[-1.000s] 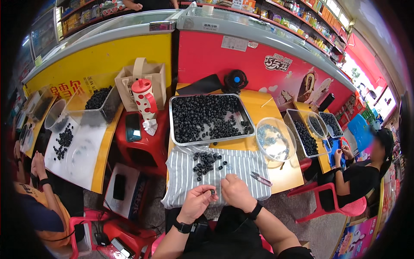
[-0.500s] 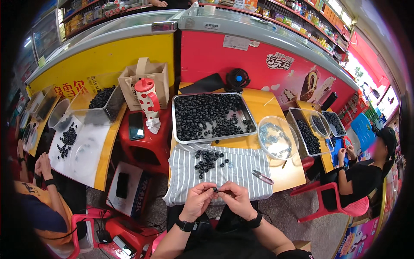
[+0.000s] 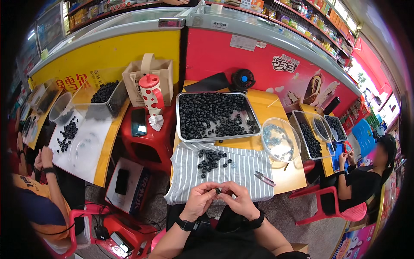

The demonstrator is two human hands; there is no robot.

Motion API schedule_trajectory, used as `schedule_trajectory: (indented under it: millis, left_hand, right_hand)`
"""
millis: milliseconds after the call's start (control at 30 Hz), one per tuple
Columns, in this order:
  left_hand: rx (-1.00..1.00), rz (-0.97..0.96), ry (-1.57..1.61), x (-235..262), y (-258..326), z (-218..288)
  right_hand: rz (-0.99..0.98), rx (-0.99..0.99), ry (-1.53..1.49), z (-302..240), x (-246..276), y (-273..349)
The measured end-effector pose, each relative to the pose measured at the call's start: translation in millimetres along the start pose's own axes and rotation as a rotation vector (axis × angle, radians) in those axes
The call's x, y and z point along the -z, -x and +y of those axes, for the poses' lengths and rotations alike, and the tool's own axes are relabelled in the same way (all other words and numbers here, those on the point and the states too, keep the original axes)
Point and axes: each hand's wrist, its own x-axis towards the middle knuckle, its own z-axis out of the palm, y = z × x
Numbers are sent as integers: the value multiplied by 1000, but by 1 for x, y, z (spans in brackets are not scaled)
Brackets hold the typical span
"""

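Note:
My left hand (image 3: 200, 203) and my right hand (image 3: 238, 200) meet at the front edge of a striped grey cloth (image 3: 185, 181). Between their fingertips is a small black ring-shaped part (image 3: 218, 191), pinched from both sides and mostly covered. Beyond my hands, a loose pile of similar black parts (image 3: 209, 160) lies on the cloth. Thread snips (image 3: 264, 178) rest to the right of it. Farther back, a metal tray (image 3: 177, 118) holds a great many more of these parts.
A round clear tub (image 3: 297, 146) with small bluish bits stands right of the tray, and a black fan (image 3: 243, 80) behind it. On the left, a red stool (image 3: 144, 149) bears a dotted tumbler (image 3: 151, 95) and a phone (image 3: 138, 122). People sit at tables on both sides.
The view has shifted slightly, so the table appears a little farther right. My fingers have moved a little around the black part, which stays pinched between both hands.

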Motion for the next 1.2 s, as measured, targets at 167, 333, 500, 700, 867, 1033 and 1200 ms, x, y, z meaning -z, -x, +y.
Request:
schedule_trajectory:
  millis: [167, 333, 500, 700, 867, 1033, 1200]
  left_hand:
    - [8, 5, 48, -7, -2, 5]
    - [9, 28, 68, -11, -1, 8]
    - [-21, 32, 80, -13, -1, 7]
    - [6, 101, 39, -6, 2, 3]
    - [5, 90, 27, -3, 1, 1]
    - [-13, 89, 36, -5, 2, 0]
    - [-20, 45, 28, -2, 1, 0]
  right_hand:
    - [-136, 50, 62, -2, 6, -7]
    - [-88, 2, -17, -5, -1, -5]
    - [152, 94, 106, -3, -10, 4]
    - [288, 183, 158, 3, -25, 5]
    - [312, 127, 95, 4, -29, 8]
    - [255, 21, -79, 14, -29, 11]
    - [52, -109, -192, 10, -11, 9]
